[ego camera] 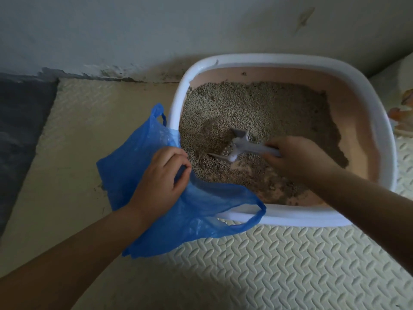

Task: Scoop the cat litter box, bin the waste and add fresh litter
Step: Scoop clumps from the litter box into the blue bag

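The right hand (297,156) hides the handle end of the grey plastic scoop (244,147), fingers curled round it. The blade is half buried in litter (257,104) just ahead of that grip. The left hand (161,175) pinches a thin, crinkled blue bag (201,211), which drapes from that grip over the smooth white rim of the litter box (387,153). Granular litter thins beneath the right wrist, baring pink floor. A ridged cream foam mat (268,265) lies beneath the 2 forearms.
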